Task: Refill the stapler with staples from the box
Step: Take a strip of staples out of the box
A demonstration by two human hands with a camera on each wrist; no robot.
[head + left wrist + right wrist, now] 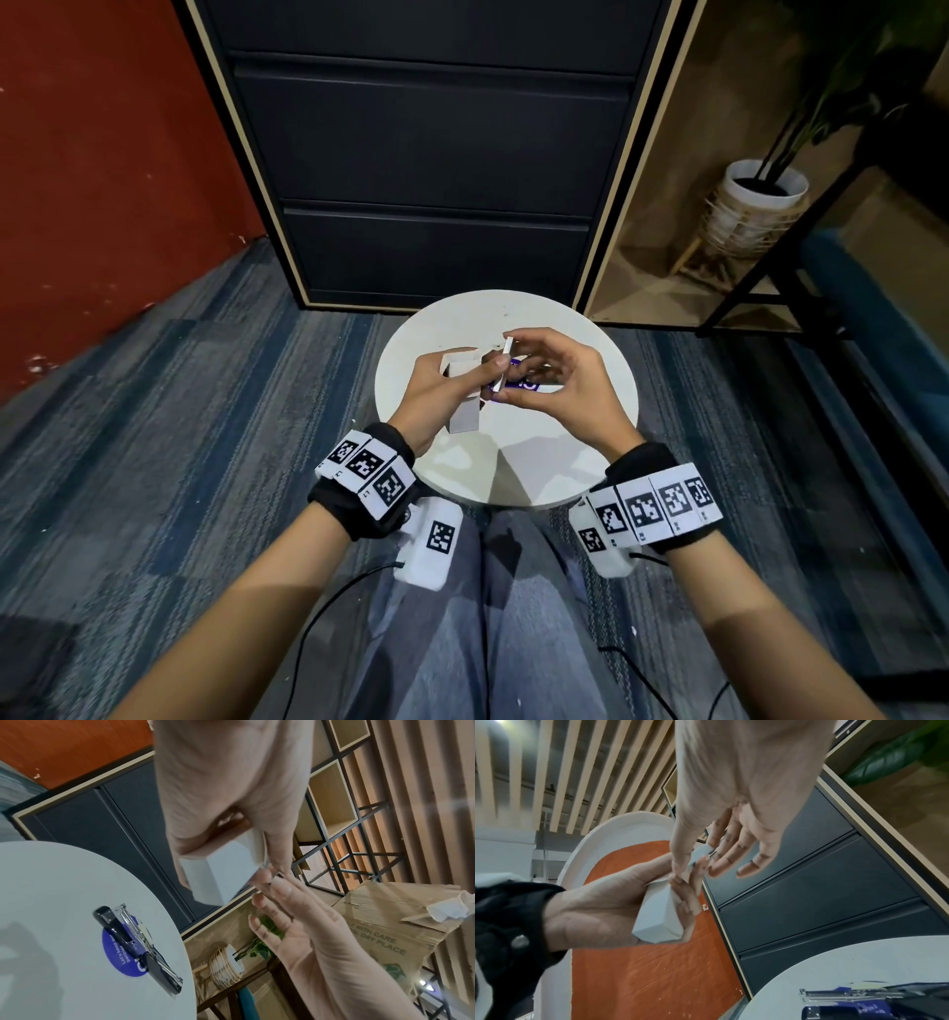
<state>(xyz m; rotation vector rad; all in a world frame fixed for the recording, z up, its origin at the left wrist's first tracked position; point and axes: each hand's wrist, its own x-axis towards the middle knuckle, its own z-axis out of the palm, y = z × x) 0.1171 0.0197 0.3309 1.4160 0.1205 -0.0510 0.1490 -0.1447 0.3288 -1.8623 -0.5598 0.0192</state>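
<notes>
My left hand grips a small white staple box above the round table; the box shows in the left wrist view with fingers curled round it. My right hand pinches a short grey staple strip between thumb and forefinger just at the box's open end, its other fingers spread. The strip lies between those fingertips in the right wrist view. The black stapler lies opened on the table, its metal channel exposed. In the head view my hands hide most of it.
The white round table carries a blue round sticker under the stapler. A dark drawer cabinet stands right behind the table. A potted plant and a black metal shelf frame are at the right.
</notes>
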